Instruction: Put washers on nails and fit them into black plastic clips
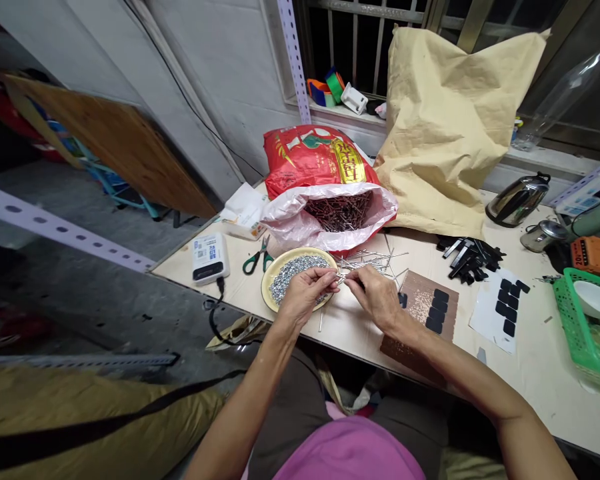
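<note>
My left hand (305, 292) hovers over a yellow plate (271, 273) heaped with small silvery metal pieces; its fingers are pinched together on a thin metal pin. My right hand (375, 295) meets it at the plate's right rim, fingers also pinched on the pin's other end. Behind the hands lies a loose pile of long metal pins (375, 261). A red bag with a clear liner (330, 193), open toward me, holds many dark pins.
Green-handled scissors (256, 259) and a white power bank (209, 257) lie left of the plate. Black pads on a brown board (433, 303), a white sheet (505, 310), loose black strips (470, 257), a green basket (587, 320), a kettle (517, 199) and a large paper sack (450, 127) fill the right.
</note>
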`<move>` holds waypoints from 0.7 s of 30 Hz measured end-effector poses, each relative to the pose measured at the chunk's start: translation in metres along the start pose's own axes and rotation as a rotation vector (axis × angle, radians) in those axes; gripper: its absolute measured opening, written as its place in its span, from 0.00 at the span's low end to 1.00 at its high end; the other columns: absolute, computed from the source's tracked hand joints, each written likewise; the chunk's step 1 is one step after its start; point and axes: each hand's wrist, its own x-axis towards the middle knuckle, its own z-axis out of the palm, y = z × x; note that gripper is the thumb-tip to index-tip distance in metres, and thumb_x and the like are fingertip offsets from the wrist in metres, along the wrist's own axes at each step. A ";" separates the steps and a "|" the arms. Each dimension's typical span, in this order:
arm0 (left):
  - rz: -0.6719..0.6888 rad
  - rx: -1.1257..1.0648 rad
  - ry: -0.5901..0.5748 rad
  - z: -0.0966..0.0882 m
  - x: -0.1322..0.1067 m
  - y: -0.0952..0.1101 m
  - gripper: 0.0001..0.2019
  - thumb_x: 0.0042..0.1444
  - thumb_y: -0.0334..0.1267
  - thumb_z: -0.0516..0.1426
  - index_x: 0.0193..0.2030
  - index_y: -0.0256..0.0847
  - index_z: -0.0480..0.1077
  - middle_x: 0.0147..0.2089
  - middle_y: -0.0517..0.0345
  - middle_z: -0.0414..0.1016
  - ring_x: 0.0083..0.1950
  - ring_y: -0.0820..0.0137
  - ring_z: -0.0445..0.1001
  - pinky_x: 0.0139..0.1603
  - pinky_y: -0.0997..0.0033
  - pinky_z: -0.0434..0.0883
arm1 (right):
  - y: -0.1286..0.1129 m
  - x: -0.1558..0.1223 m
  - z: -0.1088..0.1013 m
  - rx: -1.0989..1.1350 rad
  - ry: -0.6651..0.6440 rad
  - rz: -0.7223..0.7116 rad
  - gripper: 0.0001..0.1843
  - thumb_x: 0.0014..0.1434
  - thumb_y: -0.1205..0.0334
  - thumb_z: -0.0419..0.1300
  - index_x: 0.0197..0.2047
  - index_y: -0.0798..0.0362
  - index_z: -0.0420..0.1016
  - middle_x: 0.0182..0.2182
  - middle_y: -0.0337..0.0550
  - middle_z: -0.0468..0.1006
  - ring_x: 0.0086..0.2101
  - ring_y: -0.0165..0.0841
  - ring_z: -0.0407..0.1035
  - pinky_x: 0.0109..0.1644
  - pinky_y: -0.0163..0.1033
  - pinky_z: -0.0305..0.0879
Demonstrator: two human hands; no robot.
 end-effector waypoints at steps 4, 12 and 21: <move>0.075 0.033 0.024 0.011 -0.003 -0.003 0.20 0.29 0.47 0.70 0.26 0.35 0.74 0.22 0.61 0.72 0.24 0.75 0.69 0.29 0.72 0.72 | 0.003 -0.007 -0.002 -0.268 0.067 -0.081 0.13 0.68 0.60 0.49 0.35 0.53 0.72 0.30 0.44 0.73 0.31 0.31 0.65 0.31 0.35 0.53; 0.103 0.088 0.048 0.024 -0.007 -0.006 0.18 0.30 0.46 0.69 0.24 0.35 0.73 0.22 0.61 0.71 0.22 0.77 0.68 0.27 0.74 0.69 | 0.010 -0.015 -0.005 -0.345 0.068 -0.146 0.12 0.68 0.63 0.49 0.36 0.53 0.71 0.29 0.42 0.72 0.30 0.31 0.63 0.32 0.37 0.50; 0.165 0.215 0.032 0.026 -0.012 -0.007 0.16 0.36 0.47 0.67 0.25 0.35 0.73 0.22 0.62 0.71 0.22 0.76 0.69 0.28 0.74 0.68 | 0.012 -0.014 -0.017 -0.538 0.164 -0.349 0.18 0.70 0.66 0.43 0.34 0.53 0.71 0.23 0.40 0.69 0.29 0.32 0.61 0.36 0.39 0.51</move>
